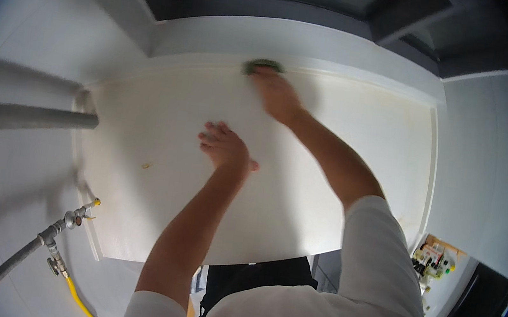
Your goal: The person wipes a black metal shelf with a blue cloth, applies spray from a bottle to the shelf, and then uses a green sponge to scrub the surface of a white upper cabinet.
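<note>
A pale countertop point(184, 101) with a raised rim spreads out before me. At its far edge my right hand point(276, 91) presses a dark green scouring pad point(263, 67) against the surface; hand and pad are blurred. My left hand point(226, 147) rests near the middle of the countertop, palm down, fingers apart, with no object visible in it. A small brownish spot point(146, 165) marks the surface left of this hand.
A grey pipe point(23, 121) reaches in at the left. Below it are metal valve fittings point(70, 219) with a yellow hose point(81, 301). A dark-framed window point(273, 9) lies beyond the far edge. Several bottles point(433, 261) stand at the lower right.
</note>
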Demonstrator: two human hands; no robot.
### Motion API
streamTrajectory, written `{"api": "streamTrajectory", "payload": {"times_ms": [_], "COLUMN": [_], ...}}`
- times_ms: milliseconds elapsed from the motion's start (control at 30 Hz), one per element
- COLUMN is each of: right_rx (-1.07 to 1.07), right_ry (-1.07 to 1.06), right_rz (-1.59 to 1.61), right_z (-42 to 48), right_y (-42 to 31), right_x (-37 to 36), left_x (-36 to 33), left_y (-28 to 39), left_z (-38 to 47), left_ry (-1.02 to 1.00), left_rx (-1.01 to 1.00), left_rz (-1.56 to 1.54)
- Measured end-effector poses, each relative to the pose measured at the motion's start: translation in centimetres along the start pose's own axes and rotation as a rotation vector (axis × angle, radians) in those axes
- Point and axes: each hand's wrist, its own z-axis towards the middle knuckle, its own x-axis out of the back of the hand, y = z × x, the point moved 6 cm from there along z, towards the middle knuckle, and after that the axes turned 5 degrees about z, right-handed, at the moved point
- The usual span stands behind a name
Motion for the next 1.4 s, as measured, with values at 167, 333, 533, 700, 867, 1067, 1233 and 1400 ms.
{"api": "streamTrajectory", "payload": {"times_ms": [167,333,533,700,867,1067,1233,1400], "right_rx": [0.112,0.067,-0.04,-0.005,0.186,0.081,0.133,0.327], "right_ry": [0.009,0.147,0.265,0.331,0.274,0.292,0.259,0.272], "right_rz": [-0.01,-0.198,-0.328,-0.241,-0.206,-0.335,-0.309,-0.127], "right_z": [3.6,-1.9,-12.6,-9.2,-3.3,-10.6,-6.0,5.6], "right_y": [-4.9,3.2,18.6,14.9,9.1,16.9,11.1,-4.4], "right_x": [-2.9,0.2,8.0,4.6,1.0,7.4,3.8,-4.7], "left_x": [0.2,-0.7,0.0,0.0,0.1,0.1,-0.1,0.4], "left_y": [0.9,1.0,0.5,1.7,2.6,0.5,0.6,0.5], "left_z": [0.1,1.3,-0.1,-0.2,0.7,0.3,0.4,-0.2], "left_ry": [0.013,0.042,0.109,0.177,0.145,0.084,0.088,0.077], "left_rx": [0.042,0.041,0.029,-0.024,-0.015,0.02,0.001,-0.01], "left_rz": [0.042,0.117,0.011,0.019,-0.008,0.055,0.087,0.048]}}
